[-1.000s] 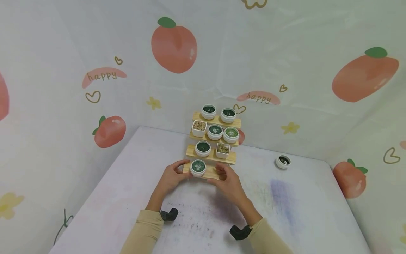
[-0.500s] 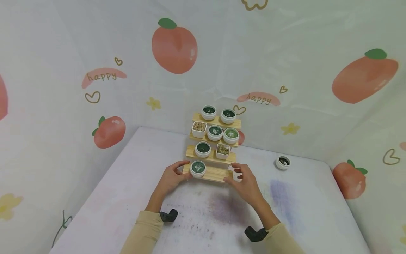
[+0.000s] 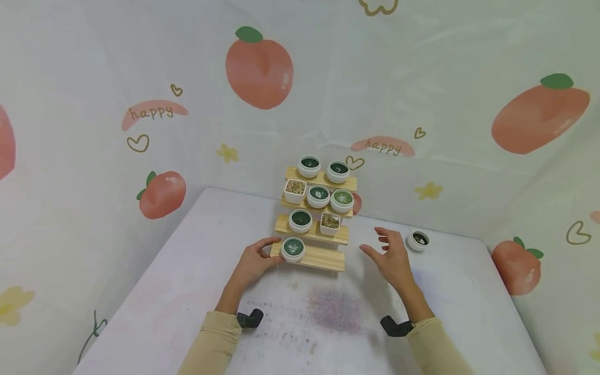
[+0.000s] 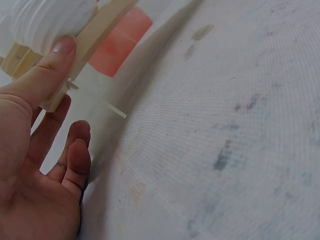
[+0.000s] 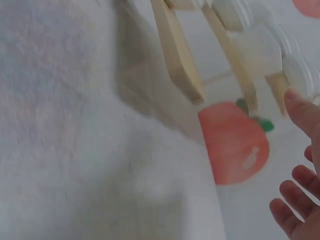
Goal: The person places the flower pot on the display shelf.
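A stepped wooden display stand (image 3: 323,258) holds small white pots on its tiers. My left hand (image 3: 253,263) grips the left end of the lowest tier, beside a round white pot with a green top (image 3: 293,249). In the left wrist view, the thumb (image 4: 57,57) lies along the board near the pot's ribbed side (image 4: 50,25), fingers beneath. My right hand (image 3: 391,260) is off to the right of the stand, fingers parted, nothing in it. Near its fingertips sits a lone round white pot with dark contents (image 3: 418,240).
Upper tiers carry several round pots and two square cups with grainy contents (image 3: 295,190) (image 3: 330,223). The stand is close to a white cloth backdrop (image 3: 328,78) printed with peaches. Purple stains (image 3: 335,310) mark the white tabletop.
My right hand has come away from the stand's lowest tier and moved right, towards the lone pot. The left hand keeps its grip on the tier's left end.
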`<state>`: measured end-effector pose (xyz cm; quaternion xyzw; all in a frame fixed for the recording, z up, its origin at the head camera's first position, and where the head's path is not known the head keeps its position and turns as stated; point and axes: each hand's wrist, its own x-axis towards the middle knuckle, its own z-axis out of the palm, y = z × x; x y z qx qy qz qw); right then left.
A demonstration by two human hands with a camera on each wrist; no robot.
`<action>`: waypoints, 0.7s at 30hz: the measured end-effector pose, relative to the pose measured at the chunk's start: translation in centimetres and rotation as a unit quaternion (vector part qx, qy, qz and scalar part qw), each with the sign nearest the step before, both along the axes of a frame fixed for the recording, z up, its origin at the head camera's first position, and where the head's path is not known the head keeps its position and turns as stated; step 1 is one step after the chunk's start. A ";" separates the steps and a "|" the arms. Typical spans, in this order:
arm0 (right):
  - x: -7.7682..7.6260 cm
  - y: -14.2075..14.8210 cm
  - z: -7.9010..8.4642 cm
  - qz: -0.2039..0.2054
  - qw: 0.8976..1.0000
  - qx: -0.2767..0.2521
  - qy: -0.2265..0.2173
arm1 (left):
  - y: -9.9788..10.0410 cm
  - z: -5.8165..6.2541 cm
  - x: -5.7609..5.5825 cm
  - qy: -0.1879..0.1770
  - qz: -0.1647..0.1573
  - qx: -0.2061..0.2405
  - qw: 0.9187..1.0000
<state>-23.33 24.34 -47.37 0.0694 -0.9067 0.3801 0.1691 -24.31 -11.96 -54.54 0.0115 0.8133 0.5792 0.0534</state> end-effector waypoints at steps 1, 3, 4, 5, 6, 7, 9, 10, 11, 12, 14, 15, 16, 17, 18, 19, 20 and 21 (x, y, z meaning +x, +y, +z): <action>-0.3 0.5 -0.2 -0.009 1.000 -0.003 -0.003 | 0.0 0.0 0.0 0.002 0.000 0.000 1.000; -0.7 1.3 -0.5 -0.029 1.000 -0.002 -0.007 | 0.0 0.1 0.1 0.003 0.001 0.000 1.000; -0.9 1.7 -0.7 -0.037 0.999 -0.003 -0.007 | 0.0 0.1 0.1 0.002 0.002 -0.001 1.000; -1.1 2.1 -0.8 -0.045 0.999 -0.003 -0.009 | 0.1 0.1 0.1 0.003 0.002 -0.001 1.000; -1.3 2.4 -0.9 -0.052 0.999 -0.002 -0.010 | 0.1 0.1 0.1 0.001 0.003 -0.001 1.000; -1.5 2.8 -1.0 -0.057 0.998 -0.001 -0.008 | 0.1 0.1 0.1 0.001 0.004 -0.004 1.000; -2.1 3.6 -1.2 -0.071 0.997 0.003 -0.005 | 0.1 0.1 0.1 0.000 0.006 -0.006 1.000; -2.3 4.1 -1.3 -0.078 0.997 0.003 -0.007 | 0.1 0.1 0.1 0.000 0.006 -0.007 1.000; -2.6 4.5 -1.4 -0.086 0.996 0.007 -0.012 | 0.1 0.1 0.1 0.000 0.007 -0.007 1.000; -2.8 5.0 -1.5 -0.095 0.995 0.009 -0.018 | 0.1 0.1 0.1 0.000 0.007 -0.008 1.000; -3.1 6.0 -1.7 -0.113 0.993 0.009 -0.037 | 0.2 0.1 0.1 -0.001 0.007 -0.007 1.000; -3.3 6.5 -1.8 -0.118 0.992 0.009 -0.047 | 0.2 0.1 0.1 -0.003 0.007 -0.007 1.000; -3.4 6.9 -1.8 -0.122 0.991 0.008 -0.056 | 0.2 0.1 0.1 -0.004 0.007 -0.008 1.000; -3.5 7.3 -1.8 -0.125 0.990 0.007 -0.064 | 0.2 0.1 0.1 -0.005 0.007 -0.009 1.000; -3.6 7.7 -1.8 -0.127 0.989 0.005 -0.072 | 0.2 0.1 0.1 -0.005 0.007 -0.009 1.000; -3.7 8.0 -1.9 -0.128 0.989 0.006 -0.077 | 0.2 0.1 0.1 -0.004 0.007 -0.010 1.000; -3.9 8.4 -1.9 -0.131 0.988 0.006 -0.081 | 0.1 0.1 0.1 -0.004 0.007 -0.011 1.000; -4.0 8.7 -2.0 -0.133 0.987 0.006 -0.085 | 0.1 0.2 0.1 -0.003 0.006 -0.011 1.000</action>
